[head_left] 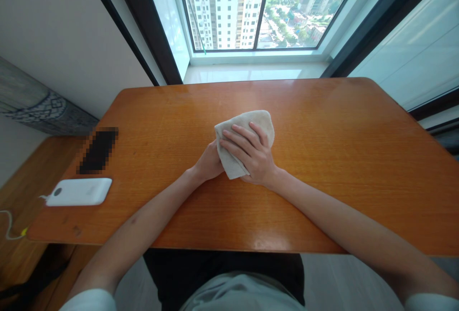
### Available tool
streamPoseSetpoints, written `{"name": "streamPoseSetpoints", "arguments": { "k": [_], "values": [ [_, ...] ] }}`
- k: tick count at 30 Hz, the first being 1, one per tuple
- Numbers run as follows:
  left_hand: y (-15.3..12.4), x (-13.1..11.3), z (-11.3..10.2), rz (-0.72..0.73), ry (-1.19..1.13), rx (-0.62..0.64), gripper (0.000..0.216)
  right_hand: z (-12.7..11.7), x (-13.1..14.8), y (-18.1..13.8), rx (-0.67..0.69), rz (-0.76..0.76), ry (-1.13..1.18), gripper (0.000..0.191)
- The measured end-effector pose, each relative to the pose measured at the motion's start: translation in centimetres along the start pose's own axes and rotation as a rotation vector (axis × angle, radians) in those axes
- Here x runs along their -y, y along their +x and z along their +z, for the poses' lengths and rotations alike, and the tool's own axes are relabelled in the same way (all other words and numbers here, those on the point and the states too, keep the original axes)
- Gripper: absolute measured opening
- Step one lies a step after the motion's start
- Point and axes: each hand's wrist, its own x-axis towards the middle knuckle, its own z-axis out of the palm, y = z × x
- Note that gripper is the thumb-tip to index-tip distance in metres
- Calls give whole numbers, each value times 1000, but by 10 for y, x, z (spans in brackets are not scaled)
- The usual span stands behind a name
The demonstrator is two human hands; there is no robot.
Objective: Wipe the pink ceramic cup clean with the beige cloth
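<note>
A folded whitish cloth point(229, 155) is held between my two hands near the middle of the wooden table point(322, 148). My left hand point(211, 162) supports it from the left and below; its fingers are hidden behind the cloth. On top lies my right hand point(256, 155), fingers stretched across the fabric and slightly apart, pressing the cloth against the left. Whether the cloth touches the tabletop I cannot tell.
To the left, a white oblong device point(81, 192) with a cable lies on the table, below a dark pixelated patch point(98, 151). A wooden bench-like surface point(43, 167) adjoins the left edge. Behind the table is a window point(224, 10), with a patterned curtain point(46, 105) at left.
</note>
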Motion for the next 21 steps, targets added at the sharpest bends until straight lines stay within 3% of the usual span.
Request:
{"name": "streamPoseSetpoints", "arguments": {
  "k": [9,21],
  "values": [
    [-1,7,4,18,11,-3,21,0,0,1,1,-27,-29,66],
    [1,-1,-1,-29,-36,8,26,0,-2,0,-1,0,-20,67]
  ]
}}
